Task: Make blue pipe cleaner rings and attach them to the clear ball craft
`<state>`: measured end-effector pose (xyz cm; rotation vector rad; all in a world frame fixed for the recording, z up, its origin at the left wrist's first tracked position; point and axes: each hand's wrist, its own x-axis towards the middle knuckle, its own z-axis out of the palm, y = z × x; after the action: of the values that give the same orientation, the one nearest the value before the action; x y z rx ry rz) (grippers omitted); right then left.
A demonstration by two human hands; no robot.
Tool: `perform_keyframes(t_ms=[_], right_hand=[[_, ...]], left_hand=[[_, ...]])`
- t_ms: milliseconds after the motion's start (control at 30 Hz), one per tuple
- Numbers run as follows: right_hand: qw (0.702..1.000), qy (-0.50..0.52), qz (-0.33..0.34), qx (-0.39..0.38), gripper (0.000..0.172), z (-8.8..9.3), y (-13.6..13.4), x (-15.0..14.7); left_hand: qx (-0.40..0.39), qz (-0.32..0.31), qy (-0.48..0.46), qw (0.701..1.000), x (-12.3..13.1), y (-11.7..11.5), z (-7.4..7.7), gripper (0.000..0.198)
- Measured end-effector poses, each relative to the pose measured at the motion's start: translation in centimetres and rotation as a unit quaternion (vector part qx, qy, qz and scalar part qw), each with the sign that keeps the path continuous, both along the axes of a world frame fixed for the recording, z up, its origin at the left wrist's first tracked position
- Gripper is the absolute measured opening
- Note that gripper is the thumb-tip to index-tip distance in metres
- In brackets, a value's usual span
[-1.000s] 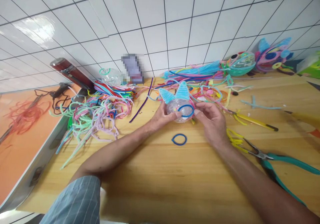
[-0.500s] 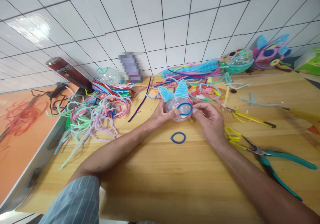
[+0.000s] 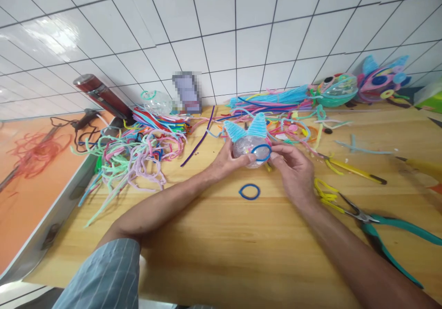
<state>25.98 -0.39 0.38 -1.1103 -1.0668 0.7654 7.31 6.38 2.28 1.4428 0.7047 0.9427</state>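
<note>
A clear round ball (image 3: 242,150) with two light-blue pipe-cleaner ears (image 3: 258,125) on top sits in the grip of my left hand (image 3: 229,159), thumb across its front. At the ball's right front, my right hand (image 3: 293,166) pinches a dark-blue pipe-cleaner ring (image 3: 261,152) between thumb and forefinger. The ring lies over the ball's face; whether it is fastened there I cannot tell. Closer to me, a second dark-blue ring (image 3: 249,192) lies flat on the wooden table (image 3: 207,235).
Green-handled pliers (image 3: 366,218) and a yellow-handled tool (image 3: 355,168) lie to the right. Tangled pipe cleaners (image 3: 127,157) cover the left side. Along the wall stand a red thermos (image 3: 100,97), a phone (image 3: 188,92), a pipe-cleaner bundle (image 3: 276,98) and two decorated balls (image 3: 336,90).
The view has shifted slightly, moving everything a little to the right in the picture. Both hands keep their hold on the ball and the blue ring, with hardly any movement between them.
</note>
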Motion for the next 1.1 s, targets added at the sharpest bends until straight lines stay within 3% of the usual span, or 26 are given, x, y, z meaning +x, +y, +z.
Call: perform_keyframes(t_ms=[400, 700, 1100], right_hand=[[1.000, -0.009, -0.013, 0.009, 0.014, 0.1, -0.1, -0.2], [0.999, 0.027, -0.018, 0.001, 0.029, 1.3, -0.9, -1.2], [0.998, -0.007, -0.013, 0.061, 0.023, 1.5, -1.5, -1.5]], left_hand=[[-0.001, -0.003, 0.002, 1.000, -0.2, -0.1, 0.2, 0.101], [-0.004, -0.074, -0.049, 0.996, -1.2, 0.9, -1.2, 0.085], [-0.014, -0.054, -0.044, 0.997, -1.7, 0.4, -1.8, 0.089]])
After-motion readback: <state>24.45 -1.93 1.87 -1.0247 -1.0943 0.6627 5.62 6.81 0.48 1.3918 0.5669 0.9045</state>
